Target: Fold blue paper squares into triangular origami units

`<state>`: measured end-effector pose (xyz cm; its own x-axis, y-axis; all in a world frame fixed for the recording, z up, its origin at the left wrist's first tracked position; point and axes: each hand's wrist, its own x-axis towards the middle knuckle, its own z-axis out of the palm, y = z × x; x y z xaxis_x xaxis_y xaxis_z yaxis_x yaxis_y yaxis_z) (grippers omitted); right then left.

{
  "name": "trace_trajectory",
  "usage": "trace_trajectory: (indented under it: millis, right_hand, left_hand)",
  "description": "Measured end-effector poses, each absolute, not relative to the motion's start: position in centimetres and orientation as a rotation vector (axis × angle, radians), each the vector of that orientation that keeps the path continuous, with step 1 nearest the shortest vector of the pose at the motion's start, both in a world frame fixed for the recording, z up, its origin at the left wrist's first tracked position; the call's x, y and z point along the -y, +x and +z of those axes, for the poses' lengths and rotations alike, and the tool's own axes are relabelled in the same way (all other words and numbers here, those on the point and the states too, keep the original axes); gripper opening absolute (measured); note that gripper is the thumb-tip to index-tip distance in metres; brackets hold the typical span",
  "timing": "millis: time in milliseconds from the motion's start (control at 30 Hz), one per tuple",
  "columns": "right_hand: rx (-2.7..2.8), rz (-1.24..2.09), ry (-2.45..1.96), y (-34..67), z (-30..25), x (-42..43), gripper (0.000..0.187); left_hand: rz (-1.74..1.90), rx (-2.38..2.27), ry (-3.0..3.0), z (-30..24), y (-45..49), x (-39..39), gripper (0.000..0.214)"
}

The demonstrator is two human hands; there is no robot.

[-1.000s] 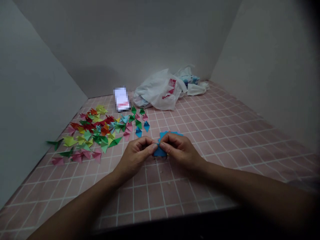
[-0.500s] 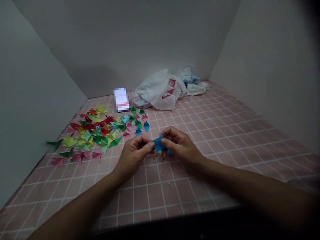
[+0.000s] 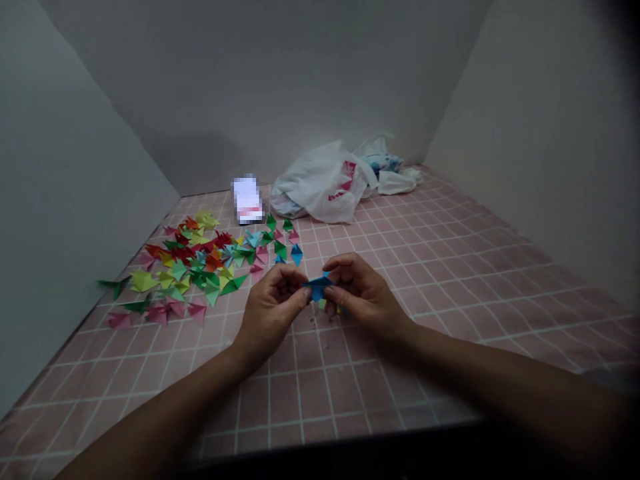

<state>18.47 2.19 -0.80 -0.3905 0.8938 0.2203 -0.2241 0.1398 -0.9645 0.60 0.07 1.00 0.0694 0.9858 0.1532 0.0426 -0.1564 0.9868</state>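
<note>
Between my two hands is a small folded blue paper [image 3: 318,288], an origami piece with a pointed lower part. My left hand [image 3: 275,300] pinches its left end between thumb and fingers. At its right end, my right hand [image 3: 363,291] grips it with the thumb in front and the fingers curled behind. Below my right fingers, bits of yellow and blue show, partly hidden by the hand. Beyond my left hand stand several small folded pieces, among them a blue one [image 3: 297,254] and a green one [image 3: 281,250].
A spread of colourful folded paper cranes [image 3: 190,260] covers the left of the pink checked tablecloth [image 3: 445,267]. Behind them a lit phone [image 3: 248,200] leans near the back wall. A white plastic bag [image 3: 320,183] lies crumpled at the back, beside more bags [image 3: 395,177].
The blue paper has been turned between my fingers and now shows a flat top edge with a point below. My hands stay close together; the view has shifted slightly.
</note>
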Motion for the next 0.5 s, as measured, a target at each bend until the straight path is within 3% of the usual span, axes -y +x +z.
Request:
trace_trajectory:
  millis: [500]
  right_hand:
    - [1.484,1.399,-0.73,18.5,-0.6,-2.18,0.015]
  left_hand:
    - [1.251,-1.116,1.351,1.15,0.8,-0.02,0.015]
